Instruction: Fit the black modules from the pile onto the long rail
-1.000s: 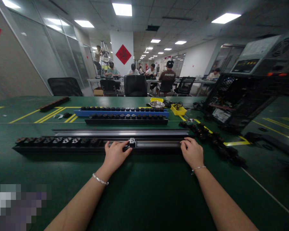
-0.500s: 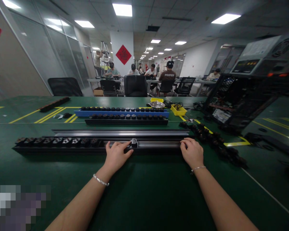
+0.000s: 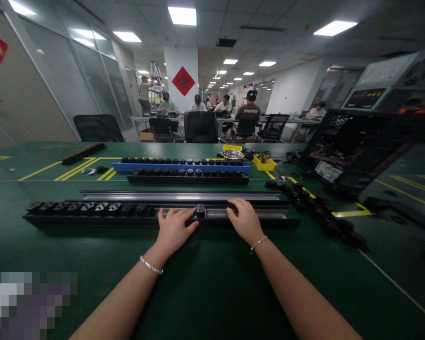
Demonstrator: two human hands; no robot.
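Observation:
A long black metal channel (image 3: 212,223) lies across the green table in front of me. Several black block-like modules (image 3: 101,208) sit in a row in its left part. One separate black module (image 3: 200,210) stands in the channel near the middle. My left hand (image 3: 176,229) rests over the channel, fingers spread, with its index fingertip at that module's left side and the thumb apart. To the right of the module, my right hand (image 3: 246,221) hovers at the channel with thumb and fingers apart, holding nothing visible. Whether its fingertips touch the channel, I cannot tell.
Behind the channel lies another long rail (image 3: 180,195). Farther back are a blue strip (image 3: 180,167) and a black strip (image 3: 187,180) bearing modules. A yellow bin (image 3: 265,164), a metal bowl (image 3: 233,155), loose black parts (image 3: 326,212) and an open computer case (image 3: 335,151) stand to the right.
My right hand has moved left along the channel, from its right end toward the single module. My left hand stays at the module. The view has shifted slightly.

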